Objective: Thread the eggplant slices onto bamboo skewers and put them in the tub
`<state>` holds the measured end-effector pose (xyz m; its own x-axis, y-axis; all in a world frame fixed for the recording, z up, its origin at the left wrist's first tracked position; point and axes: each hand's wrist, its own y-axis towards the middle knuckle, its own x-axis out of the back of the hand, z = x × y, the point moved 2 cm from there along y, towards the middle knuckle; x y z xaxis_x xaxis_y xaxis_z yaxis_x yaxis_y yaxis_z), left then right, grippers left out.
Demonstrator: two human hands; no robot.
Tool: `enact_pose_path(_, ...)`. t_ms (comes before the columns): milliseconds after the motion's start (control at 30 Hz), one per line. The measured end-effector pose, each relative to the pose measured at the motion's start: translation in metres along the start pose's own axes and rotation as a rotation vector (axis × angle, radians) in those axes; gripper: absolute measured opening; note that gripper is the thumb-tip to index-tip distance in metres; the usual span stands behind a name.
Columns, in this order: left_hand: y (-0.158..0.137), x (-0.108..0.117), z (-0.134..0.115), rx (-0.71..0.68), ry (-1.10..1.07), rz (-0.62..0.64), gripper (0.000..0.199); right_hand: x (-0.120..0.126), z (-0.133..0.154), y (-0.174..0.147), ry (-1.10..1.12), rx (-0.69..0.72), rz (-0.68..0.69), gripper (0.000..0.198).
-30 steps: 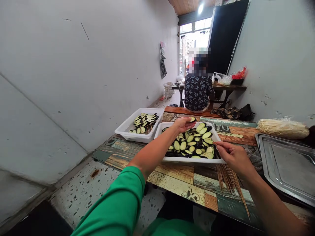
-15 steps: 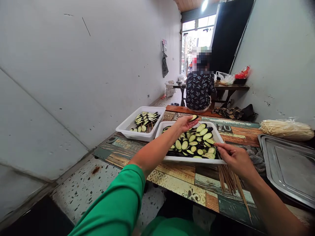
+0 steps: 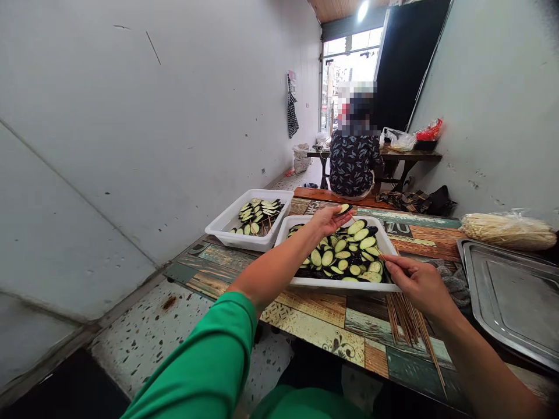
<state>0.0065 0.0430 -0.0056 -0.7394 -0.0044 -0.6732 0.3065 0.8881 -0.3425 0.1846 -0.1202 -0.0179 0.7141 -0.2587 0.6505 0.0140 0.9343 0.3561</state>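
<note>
Over the far side of a white tub (image 3: pixel 340 284), my left hand (image 3: pixel 328 221) holds an eggplant slice (image 3: pixel 345 208) at its fingertips. My right hand (image 3: pixel 410 276) pinches a thin wooden skewer (image 3: pixel 385 256) at the tub's right edge; the skewer points up and left toward the slice. Many oval eggplant slices (image 3: pixel 327 257), pale green with dark skin, fill the tub below. A second white tub (image 3: pixel 236 237) at the left holds skewered eggplant slices (image 3: pixel 257 214). A bundle of bare skewers (image 3: pixel 404 320) lies on the table below my right hand.
Metal trays (image 3: pixel 515 297) are stacked at the right, with a bag of pale enoki-like strands (image 3: pixel 509 228) behind them. A grey cloth (image 3: pixel 454 282) lies beside my right wrist. A person (image 3: pixel 354 160) sits on a bench beyond the patterned table (image 3: pixel 323 334), facing away.
Almost nothing differs. Both hands keep the same hold on the slice and the skewer, in nearly the same place.
</note>
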Motion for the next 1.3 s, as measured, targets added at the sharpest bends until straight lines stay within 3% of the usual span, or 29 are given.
enact_pose_path(800, -0.0047, -0.0022, 0.0006, -0.007, 0.004, -0.013, 0.012, 0.001, 0.0028, 0.0007, 0.02, 0.023, -0.001, 0.035)
enact_pose_path(1300, -0.0072, -0.0076, 0.0081, -0.149, 0.097, 0.018, 0.009, -0.0008, -0.0043, -0.0007, 0.017, -0.03, 0.021, 0.038)
